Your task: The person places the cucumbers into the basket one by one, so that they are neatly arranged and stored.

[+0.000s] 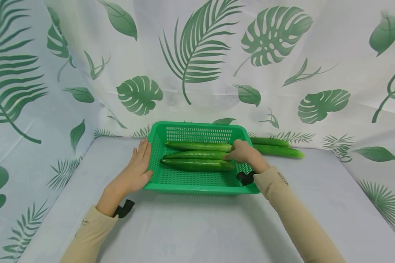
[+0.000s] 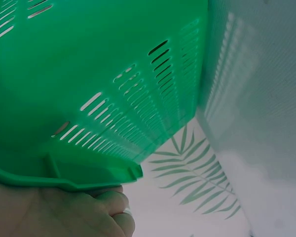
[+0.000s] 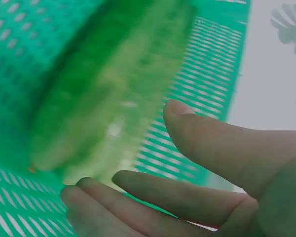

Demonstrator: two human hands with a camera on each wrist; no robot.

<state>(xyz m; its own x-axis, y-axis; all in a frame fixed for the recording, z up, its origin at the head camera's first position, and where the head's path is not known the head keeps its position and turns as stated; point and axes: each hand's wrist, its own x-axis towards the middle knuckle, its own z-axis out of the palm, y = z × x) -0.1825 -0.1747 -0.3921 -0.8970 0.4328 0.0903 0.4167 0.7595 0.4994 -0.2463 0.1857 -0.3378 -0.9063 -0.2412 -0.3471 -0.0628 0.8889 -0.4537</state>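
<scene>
A green slotted plastic basket (image 1: 197, 189) stands on the table with three long cucumbers side by side in it: a rear one (image 1: 197, 146), a middle one (image 1: 194, 155) and a front one (image 1: 195, 164). My left hand (image 1: 135, 171) lies along the basket's left side, fingers extended at the rim; the left wrist view shows this hand (image 2: 64, 212) right against the basket edge. Inside the basket's right end, my right hand (image 1: 244, 152) is at the cucumbers' tips. In the right wrist view its thumb and fingers are spread apart, fingertips beside the cucumber ends.
Two more cucumbers lie on the table right of the basket, a rear one (image 1: 271, 141) and a front one (image 1: 279, 151). A white leaf-print curtain (image 1: 210, 109) rises behind the pale table (image 1: 197, 230) and along both sides.
</scene>
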